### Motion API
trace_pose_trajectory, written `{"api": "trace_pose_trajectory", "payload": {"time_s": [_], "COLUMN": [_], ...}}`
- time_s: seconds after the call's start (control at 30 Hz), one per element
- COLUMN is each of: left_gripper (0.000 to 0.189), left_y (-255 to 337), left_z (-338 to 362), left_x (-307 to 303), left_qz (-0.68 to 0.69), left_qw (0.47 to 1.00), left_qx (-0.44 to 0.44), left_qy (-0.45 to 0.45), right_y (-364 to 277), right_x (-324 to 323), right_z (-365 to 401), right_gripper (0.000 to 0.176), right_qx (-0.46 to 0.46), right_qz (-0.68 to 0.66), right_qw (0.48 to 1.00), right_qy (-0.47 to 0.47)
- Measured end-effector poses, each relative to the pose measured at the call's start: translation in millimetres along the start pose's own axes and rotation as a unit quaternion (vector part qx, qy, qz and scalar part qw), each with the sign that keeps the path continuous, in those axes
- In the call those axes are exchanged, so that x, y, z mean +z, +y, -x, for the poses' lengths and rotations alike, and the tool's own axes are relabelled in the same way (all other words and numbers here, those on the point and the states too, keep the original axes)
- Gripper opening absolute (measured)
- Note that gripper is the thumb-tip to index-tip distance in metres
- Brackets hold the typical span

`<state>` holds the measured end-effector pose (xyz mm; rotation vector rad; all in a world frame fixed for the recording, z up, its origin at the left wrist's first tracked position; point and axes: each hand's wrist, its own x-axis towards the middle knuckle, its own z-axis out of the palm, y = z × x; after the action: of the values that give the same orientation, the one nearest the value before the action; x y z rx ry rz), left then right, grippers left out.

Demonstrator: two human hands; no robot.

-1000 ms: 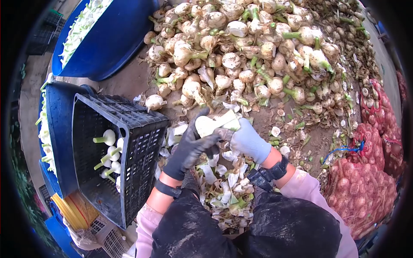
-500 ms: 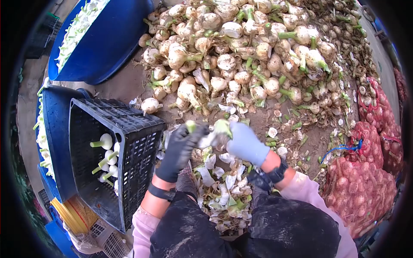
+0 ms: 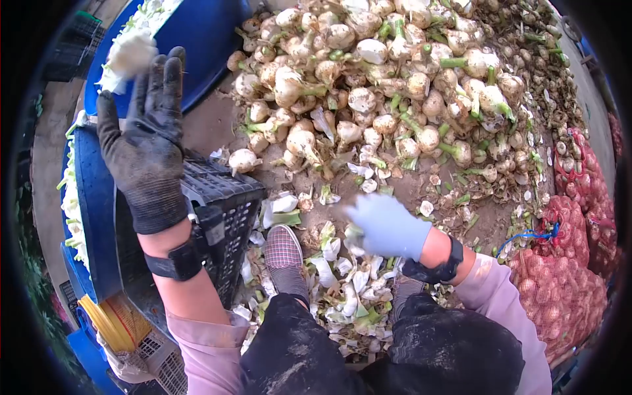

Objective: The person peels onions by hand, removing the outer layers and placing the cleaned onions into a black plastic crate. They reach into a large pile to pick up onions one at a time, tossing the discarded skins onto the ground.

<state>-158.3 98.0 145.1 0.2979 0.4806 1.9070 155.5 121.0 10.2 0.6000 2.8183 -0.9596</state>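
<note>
My left hand [image 3: 146, 135], in a dark glove, is raised over the blue tub [image 3: 217, 46] at upper left with its fingers stretched apart. Just beyond its fingertips a blurred whitish garlic bulb [image 3: 130, 56] is in the air, in front of the pale, green-stemmed pieces filling the tub. In a light blue glove, my right hand [image 3: 390, 227] hovers above the garlic peelings [image 3: 342, 289] between my feet. Motion smears its fingertips, and a pale greenish scrap beneath it may be touching it or falling. A large pile of untrimmed garlic bulbs [image 3: 368, 85] lies ahead.
A black plastic crate [image 3: 230, 197] lies tipped on its side at left, partly covered by my left arm. Behind it stands a second blue tub [image 3: 97, 197]. Red mesh sacks [image 3: 559, 296] of bulbs line the right side. A yellow bundle [image 3: 108, 322] is at lower left.
My left hand has swung up and left from the middle to the tub, opened, and let go of the bulb. My right hand has moved slightly right and down.
</note>
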Motion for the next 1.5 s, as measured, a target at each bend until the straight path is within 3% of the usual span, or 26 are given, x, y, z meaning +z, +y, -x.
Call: {"api": "trace_pose_trajectory", "payload": {"time_s": [0.07,0.2,0.27,0.33,0.37,0.4,0.43,0.5,0.53,0.6,0.63,0.67,0.73,0.93,1.0,1.03,1.07,1.13,1.2,1.27,1.3,1.33,1.4,1.43,1.47,1.5], "left_gripper": [0.050,0.036,0.043,0.060,0.070,0.072,0.073,0.075,0.075,0.073,0.072,0.072,0.071,0.069,0.059,0.053,0.053,0.070,0.076,0.074,0.057,0.057,0.058,0.060,0.060,0.046], "left_y": [-17.1,-87.3,-115.7,-134.7,-128.1,-136.0,-137.9,-149.2,-153.2,-156.9,-155.7,-155.5,-155.3,-148.7,-144.9,-141.7,-144.4,-152.8,-156.9,-163.3,-148.7,-150.1,-151.4,-151.3,-145.8,-140.6], "left_z": [-0.3,52.0,77.1,104.8,105.9,115.4,120.9,132.0,133.1,135.7,133.9,134.5,134.3,132.2,134.8,131.8,128.3,123.1,125.2,130.1,128.3,130.0,137.1,133.5,129.9,125.0], "left_x": [10.8,-10.6,-64.9,-101.1,-94.3,-109.9,-107.6,-108.6,-106.9,-102.9,-98.6,-96.2,-93.2,-90.1,-88.5,-86.7,-84.6,-81.0,-83.9,-80.8,-81.1,-80.3,-80.3,-86.9,-92.5,-98.5], "left_qz": [-0.234,-0.519,-0.527,-0.708,-0.757,-0.606,-0.517,-0.448,-0.448,-0.543,-0.627,-0.628,-0.537,-0.539,-0.311,-0.252,-0.252,-0.049,-0.031,-0.136,-0.237,-0.237,-0.490,-0.303,-0.304,-0.362], "left_qw": [0.965,0.849,0.838,0.705,0.646,0.794,0.851,0.882,0.882,0.829,0.765,0.765,0.831,0.830,0.918,0.926,0.925,0.949,0.942,0.938,0.913,0.914,0.830,0.901,0.900,0.886], "left_qx": [0.109,-0.059,-0.107,0.051,0.036,-0.021,-0.091,-0.138,-0.139,-0.130,-0.127,-0.130,-0.148,-0.142,-0.240,-0.279,-0.281,-0.290,-0.305,-0.223,-0.319,-0.319,-0.265,-0.279,-0.279,-0.252], "left_qy": [0.054,0.083,0.091,-0.018,-0.089,-0.054,-0.012,0.050,0.050,-0.030,-0.070,-0.070,-0.017,-0.029,0.065,0.042,0.042,0.113,0.136,0.227,0.088,0.088,0.038,0.138,0.139,0.142], "right_y": [0.0,20.6,33.9,18.4,10.0,4.8,4.0,5.3,4.6,0.8,-2.2,-5.3,-10.0,-12.4,-7.7,-7.0,-9.1,-12.5,-8.1,-7.5,-9.2,-10.3,-10.5,-8.8,-6.6,-6.5], "right_x": [-9.6,15.5,16.9,-5.1,-12.4,-15.4,-9.5,5.1,8.2,16.6,17.1,12.2,3.3,9.6,18.8,18.1,15.2,12.0,20.9,23.0,21.6,20.8,26.2,27.6,28.9,29.4], "right_z": [-41.2,-99.4,-101.2,-74.4,-59.9,-47.4,-37.4,-23.9,-21.1,-13.2,-9.6,-9.9,-13.6,-12.1,-13.7,-11.5,-9.4,-5.3,-7.4,-10.7,-11.9,-13.5,-16.1,-15.1,-13.3,-9.7], "right_gripper": [0.039,0.037,0.037,0.031,0.027,0.024,0.024,0.023,0.023,0.025,0.025,0.025,0.028,0.026,0.024,0.023,0.023,0.025,0.022,0.019,0.017,0.016,0.017,0.016,0.015,0.015], "right_qx": [-0.007,-0.013,0.047,0.052,0.058,0.064,0.069,0.136,0.136,0.197,0.202,0.222,0.260,0.253,0.190,0.184,0.186,0.079,0.068,0.056,0.096,0.128,0.145,0.201,0.258,0.214], "right_qz": [0.038,0.170,-0.043,-0.238,-0.399,-0.545,-0.541,-0.749,-0.749,-0.572,-0.576,-0.579,-0.581,-0.598,-0.509,-0.359,-0.360,-0.077,-0.111,-0.146,-0.380,-0.590,-0.582,-0.589,-0.594,-0.649], "right_qw": [0.983,0.957,0.979,0.948,0.903,0.831,0.833,0.645,0.645,0.796,0.791,0.784,0.771,0.758,0.829,0.902,0.901,0.963,0.955,0.945,0.892,0.783,0.785,0.772,0.757,0.729], "right_qy": [0.181,0.233,0.194,0.205,0.152,0.097,0.096,0.073,0.073,0.034,0.036,0.030,0.018,0.059,0.132,0.155,0.156,0.244,0.266,0.287,0.225,0.148,0.159,0.125,0.092,0.032]}}
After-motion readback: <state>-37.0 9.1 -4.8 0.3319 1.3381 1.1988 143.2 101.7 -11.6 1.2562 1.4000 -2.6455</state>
